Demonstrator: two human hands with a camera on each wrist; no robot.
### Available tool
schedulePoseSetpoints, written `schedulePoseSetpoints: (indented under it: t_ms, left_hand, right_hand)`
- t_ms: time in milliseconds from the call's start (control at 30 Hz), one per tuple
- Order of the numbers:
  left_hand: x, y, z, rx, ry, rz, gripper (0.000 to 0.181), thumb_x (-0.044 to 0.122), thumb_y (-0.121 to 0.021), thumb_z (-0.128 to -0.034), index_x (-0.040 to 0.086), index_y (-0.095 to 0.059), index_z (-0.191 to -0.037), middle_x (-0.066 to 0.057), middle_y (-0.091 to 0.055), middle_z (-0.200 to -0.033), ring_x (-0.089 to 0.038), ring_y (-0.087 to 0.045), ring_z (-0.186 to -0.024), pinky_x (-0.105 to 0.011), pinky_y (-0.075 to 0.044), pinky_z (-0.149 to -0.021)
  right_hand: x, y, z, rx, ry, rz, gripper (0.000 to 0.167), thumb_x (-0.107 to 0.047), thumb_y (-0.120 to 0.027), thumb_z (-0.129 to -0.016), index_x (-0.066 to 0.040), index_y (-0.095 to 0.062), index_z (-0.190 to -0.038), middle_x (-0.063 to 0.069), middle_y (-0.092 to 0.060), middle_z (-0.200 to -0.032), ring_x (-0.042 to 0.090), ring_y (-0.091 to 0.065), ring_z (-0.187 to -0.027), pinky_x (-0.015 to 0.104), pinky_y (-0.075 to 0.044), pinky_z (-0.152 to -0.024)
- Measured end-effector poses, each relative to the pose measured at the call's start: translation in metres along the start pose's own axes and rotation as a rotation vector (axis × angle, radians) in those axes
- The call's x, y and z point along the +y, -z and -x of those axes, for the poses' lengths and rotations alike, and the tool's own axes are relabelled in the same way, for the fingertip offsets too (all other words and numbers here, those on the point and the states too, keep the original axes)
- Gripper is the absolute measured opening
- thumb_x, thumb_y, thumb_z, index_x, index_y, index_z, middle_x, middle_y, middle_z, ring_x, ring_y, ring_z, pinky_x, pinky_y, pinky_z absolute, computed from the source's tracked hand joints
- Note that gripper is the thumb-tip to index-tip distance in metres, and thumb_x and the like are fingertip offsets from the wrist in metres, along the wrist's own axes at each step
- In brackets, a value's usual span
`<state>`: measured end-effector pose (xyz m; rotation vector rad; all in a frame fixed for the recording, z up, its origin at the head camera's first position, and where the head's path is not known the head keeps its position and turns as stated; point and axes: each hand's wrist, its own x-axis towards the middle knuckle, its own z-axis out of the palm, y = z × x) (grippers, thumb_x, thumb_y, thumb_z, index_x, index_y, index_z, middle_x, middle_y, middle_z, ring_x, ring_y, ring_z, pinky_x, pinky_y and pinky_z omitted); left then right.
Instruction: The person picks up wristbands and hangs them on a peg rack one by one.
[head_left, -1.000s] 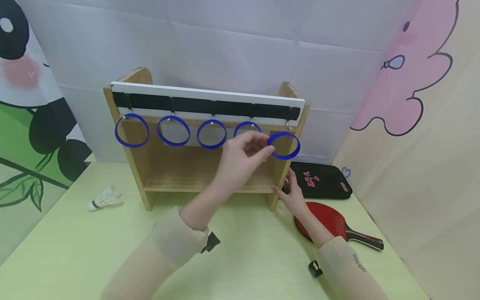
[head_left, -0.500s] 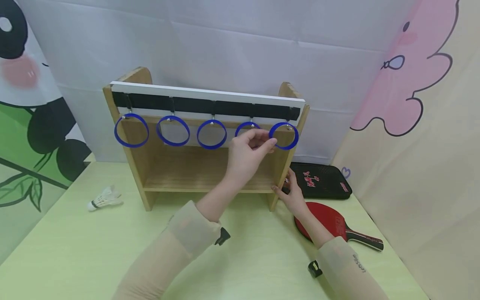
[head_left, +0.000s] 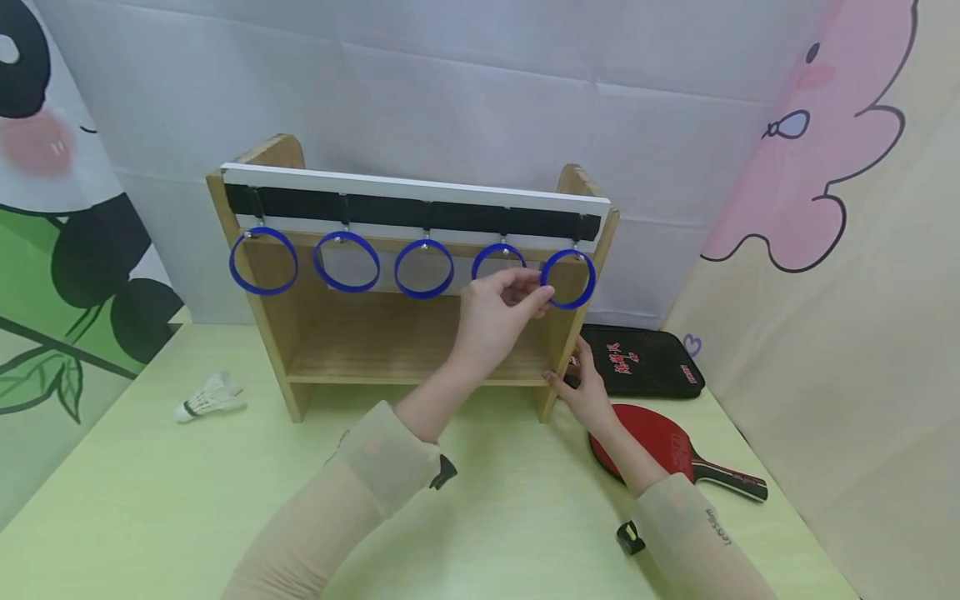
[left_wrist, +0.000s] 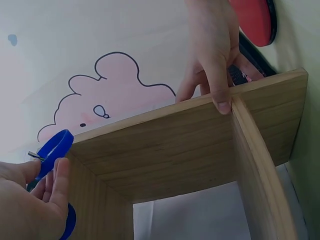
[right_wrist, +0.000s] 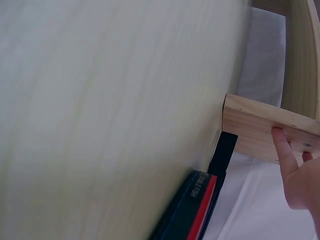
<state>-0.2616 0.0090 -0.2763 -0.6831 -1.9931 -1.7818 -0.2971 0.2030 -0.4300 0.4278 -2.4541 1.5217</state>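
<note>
My left hand pinches the rightmost blue ring between thumb and fingers. In the left wrist view, the metal hook appears to pass through that ring. Several other blue rings hang in a row from hooks under the black strip on a white bar. My right hand grips the right side panel of the wooden shelf low down. The left wrist view has its thumb on the inner face and its fingers outside.
A black zip case lies behind the right hand. Partly under the right forearm is a red table tennis bat. A white shuttlecock lies left of the shelf. White cloth hangs behind.
My left hand has lifted the rightmost ring to the hook, shifted it slightly, then lowered it a little. The right hand stays on the side panel.
</note>
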Motion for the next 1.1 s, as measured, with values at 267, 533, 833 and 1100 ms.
schedulePoseSetpoints:
  t_ms: [267,533,833,1100]
  left_hand:
    - [-0.003,0.006,0.004,-0.014,-0.020,-0.034,0.030,0.020,-0.070,-0.0855,0.004,-0.066,-0.111,-0.005,-0.068,-0.092,-0.012,-0.068,-0.077,-0.022,-0.055,-0.069]
    - [0.009,0.016,0.021,-0.024,-0.113,-0.123,0.029,0.022,-0.070,-0.0857,0.007,-0.066,-0.110,0.001,-0.068,-0.096,-0.006,-0.064,-0.087,-0.019,-0.054,-0.073]
    - [0.034,0.031,0.039,-0.027,-0.285,-0.190,0.026,0.015,-0.072,-0.0837,0.006,-0.067,-0.108,-0.001,-0.068,-0.096,-0.007,-0.064,-0.088,-0.020,-0.054,-0.076]
    - [0.045,0.061,0.057,0.001,-0.399,-0.311,0.028,0.013,-0.076,-0.0795,0.007,-0.068,-0.106,-0.002,-0.070,-0.096,-0.009,-0.064,-0.090,-0.023,-0.052,-0.080]
  right_hand:
    - [0.001,-0.001,-0.001,-0.002,0.024,0.002,0.075,-0.014,-0.065,-0.089,-0.023,-0.018,-0.148,0.019,-0.041,-0.139,0.039,-0.056,-0.112,0.050,-0.053,-0.082]
    - [-0.024,0.004,0.006,-0.031,0.047,-0.013,0.073,-0.006,-0.063,-0.089,-0.010,-0.018,-0.147,0.027,-0.039,-0.139,0.046,-0.054,-0.111,0.054,-0.051,-0.082]
    - [-0.039,0.016,0.008,-0.102,-0.027,-0.027,0.076,-0.005,-0.063,-0.089,-0.010,-0.015,-0.147,0.027,-0.038,-0.137,0.045,-0.053,-0.112,0.052,-0.055,-0.070]
    - [-0.023,0.043,0.007,-0.166,0.053,0.129,0.080,-0.019,-0.065,-0.090,-0.025,-0.013,-0.150,0.018,-0.044,-0.138,0.036,-0.060,-0.104,0.038,-0.057,-0.068]
